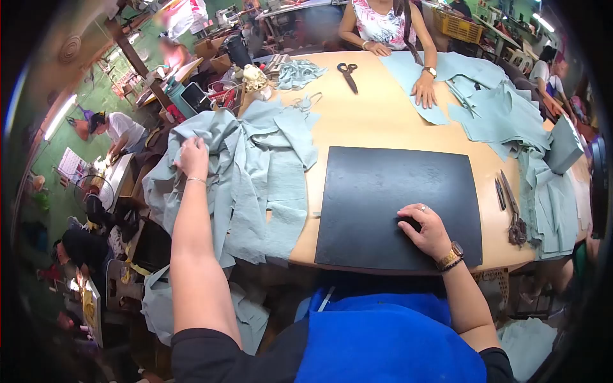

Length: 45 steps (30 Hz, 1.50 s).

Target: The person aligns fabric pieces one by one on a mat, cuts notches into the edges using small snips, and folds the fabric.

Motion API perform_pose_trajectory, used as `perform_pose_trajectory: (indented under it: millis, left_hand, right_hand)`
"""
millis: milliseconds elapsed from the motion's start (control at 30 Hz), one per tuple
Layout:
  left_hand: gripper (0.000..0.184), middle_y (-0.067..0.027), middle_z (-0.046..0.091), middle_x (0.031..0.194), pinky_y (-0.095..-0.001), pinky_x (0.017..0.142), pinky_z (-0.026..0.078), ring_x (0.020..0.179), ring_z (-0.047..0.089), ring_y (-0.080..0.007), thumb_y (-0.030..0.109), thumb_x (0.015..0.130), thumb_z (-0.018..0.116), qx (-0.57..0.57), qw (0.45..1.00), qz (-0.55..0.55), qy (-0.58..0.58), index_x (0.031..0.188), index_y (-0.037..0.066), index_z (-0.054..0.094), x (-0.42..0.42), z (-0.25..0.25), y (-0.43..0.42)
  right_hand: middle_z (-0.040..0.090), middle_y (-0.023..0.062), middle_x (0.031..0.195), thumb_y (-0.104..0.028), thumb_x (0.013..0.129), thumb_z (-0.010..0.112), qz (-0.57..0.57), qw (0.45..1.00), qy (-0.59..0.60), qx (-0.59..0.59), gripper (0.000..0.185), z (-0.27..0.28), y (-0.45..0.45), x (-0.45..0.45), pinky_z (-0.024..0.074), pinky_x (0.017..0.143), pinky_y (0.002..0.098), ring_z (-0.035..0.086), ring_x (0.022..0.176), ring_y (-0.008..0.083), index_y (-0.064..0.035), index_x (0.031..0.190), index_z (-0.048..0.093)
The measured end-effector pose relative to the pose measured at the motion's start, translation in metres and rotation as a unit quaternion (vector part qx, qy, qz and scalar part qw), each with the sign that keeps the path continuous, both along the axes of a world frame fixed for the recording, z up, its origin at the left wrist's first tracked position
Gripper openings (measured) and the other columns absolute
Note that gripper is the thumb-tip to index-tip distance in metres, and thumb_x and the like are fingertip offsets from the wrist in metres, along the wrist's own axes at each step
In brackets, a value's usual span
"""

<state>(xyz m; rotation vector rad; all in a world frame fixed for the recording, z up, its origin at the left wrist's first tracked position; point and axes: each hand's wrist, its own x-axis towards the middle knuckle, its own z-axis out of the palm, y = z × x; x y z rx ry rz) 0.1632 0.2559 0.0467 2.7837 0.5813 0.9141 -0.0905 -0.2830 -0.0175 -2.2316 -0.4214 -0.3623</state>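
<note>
My left hand (193, 157) reaches far out to the left, its fingers closed on a fold of a crumpled heap of pale green fabric (268, 172). The heap spreads over the table's left side and hangs down past its edge. My right hand (426, 230) rests on the lower right part of a flat black board (396, 185). Its fingers are curved, with thumb and fingertips apart and nothing visible between them. The board lies in front of me at the table's near edge.
Scissors (348, 76) lie at the far side of the table (357, 127). More scissors (512, 210) and a small dark tool (500, 194) lie right of the board. Across the table, a person's hand (423, 89) presses on pale green cloth. Stacked cut pieces (498, 115) lie at the right.
</note>
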Motion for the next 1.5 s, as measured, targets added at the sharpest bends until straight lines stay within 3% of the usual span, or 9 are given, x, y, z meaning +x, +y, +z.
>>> perform_pose_trajectory:
  millis: [267, 433, 533, 667, 833, 933, 1100, 1267, 1500]
  left_hand:
    - [0.029, -0.0164, 0.066, 0.101, -0.0362, 0.083, 0.049, 0.089, 0.063, -0.0274, 0.029, 0.104, 0.052, -0.234, 0.892, -0.28, -0.268, 0.113, 0.002, 0.056, -0.015, 0.013, -0.127]
    - [0.008, -0.0158, 0.067, 0.098, -0.0409, 0.078, 0.046, 0.08, 0.057, -0.0345, 0.005, 0.095, 0.059, -0.181, 0.783, -0.569, -0.176, 0.101, 0.003, 0.063, -0.109, -0.025, -0.276]
    - [0.012, -0.0061, 0.066, 0.129, -0.0563, 0.102, 0.035, 0.122, 0.061, -0.0212, 0.009, 0.09, 0.065, -0.084, 0.698, -0.711, -0.014, 0.1, 0.015, 0.064, -0.178, -0.051, -0.333]
    - [0.019, -0.0053, 0.063, 0.131, -0.0558, 0.106, 0.038, 0.123, 0.059, -0.0222, 0.021, 0.086, 0.072, -0.018, 0.643, -0.763, 0.069, 0.104, 0.017, 0.067, -0.215, -0.068, -0.346]
    - [0.035, -0.0103, 0.061, 0.134, -0.0538, 0.107, 0.039, 0.127, 0.056, -0.0319, 0.028, 0.08, 0.079, -0.047, 0.683, -0.728, 0.019, 0.11, 0.016, 0.067, -0.224, -0.05, -0.304]
    - [0.073, -0.0153, 0.047, 0.147, -0.0612, 0.114, 0.021, 0.143, 0.033, -0.0395, 0.038, 0.067, 0.086, 0.043, 0.826, -0.562, -0.01, 0.13, 0.016, 0.057, -0.227, -0.057, -0.264]
    - [0.111, -0.0188, 0.022, 0.16, -0.0686, 0.113, 0.014, 0.149, 0.016, -0.0409, 0.041, 0.069, 0.084, -0.016, 0.95, -0.302, 0.082, 0.157, 0.015, 0.02, -0.195, -0.076, -0.215]
    - [0.098, -0.0162, 0.035, 0.154, -0.0622, 0.112, 0.025, 0.142, 0.034, -0.036, 0.036, 0.072, 0.082, -0.004, 0.95, -0.269, 0.158, 0.152, 0.012, 0.032, -0.143, -0.096, -0.186]
    - [0.076, -0.0166, 0.063, 0.121, -0.0443, 0.087, 0.053, 0.105, 0.062, -0.0384, 0.016, 0.068, 0.082, 0.017, 0.829, -0.548, 0.106, 0.136, 0.008, 0.05, -0.097, -0.073, -0.172]
  right_hand:
    - [0.068, 0.0111, 0.104, -0.013, 0.087, 0.072, -0.002, 1.0, 0.018, 0.005, 0.019, 0.0, -0.001, 0.001, 0.0515, 0.088, 0.0361, 0.065, 0.098, 0.0276, -0.0051, 0.105, 0.068]
    - [0.069, 0.0104, 0.105, -0.026, 0.093, 0.069, -0.004, 0.984, 0.09, 0.152, 0.041, -0.015, -0.014, 0.004, 0.0502, 0.088, 0.0316, 0.065, 0.097, 0.0196, -0.004, 0.126, 0.06]
    - [0.066, 0.0052, 0.098, -0.03, 0.095, 0.068, -0.01, 0.924, 0.131, 0.358, 0.054, -0.023, -0.016, 0.01, 0.0486, 0.083, 0.0273, 0.06, 0.09, 0.011, -0.0042, 0.138, 0.049]
    - [0.059, -0.0008, 0.089, -0.028, 0.094, 0.07, -0.05, 0.92, 0.126, 0.368, 0.06, -0.02, -0.01, 0.015, 0.0453, 0.075, 0.0229, 0.052, 0.081, 0.0055, -0.0046, 0.143, 0.043]
    - [0.052, -0.0051, 0.08, -0.015, 0.092, 0.071, -0.098, 0.951, 0.114, 0.271, 0.056, -0.014, -0.004, 0.016, 0.0442, 0.068, 0.0224, 0.048, 0.073, 0.0039, -0.004, 0.14, 0.046]
    - [0.055, -0.0038, 0.085, -0.01, 0.092, 0.068, -0.127, 0.921, 0.118, 0.348, 0.05, -0.033, -0.02, 0.023, 0.0454, 0.071, 0.0223, 0.051, 0.077, 0.0043, -0.0047, 0.138, 0.048]
    - [0.061, 0.0015, 0.098, -0.003, 0.092, 0.062, -0.233, 0.74, -0.033, 0.63, 0.042, -0.038, -0.05, 0.031, 0.0486, 0.08, 0.0249, 0.057, 0.088, 0.0085, -0.0062, 0.132, 0.05]
    - [0.062, 0.0061, 0.104, 0.0, 0.091, 0.059, -0.283, 0.701, -0.082, 0.649, 0.038, -0.039, -0.094, 0.011, 0.0503, 0.086, 0.0279, 0.06, 0.093, 0.0137, -0.004, 0.128, 0.05]
    - [0.063, 0.0075, 0.109, 0.001, 0.09, 0.061, -0.35, 0.657, -0.181, 0.642, 0.029, -0.055, -0.174, -0.03, 0.0515, 0.089, 0.031, 0.062, 0.098, 0.0178, -0.0063, 0.118, 0.058]
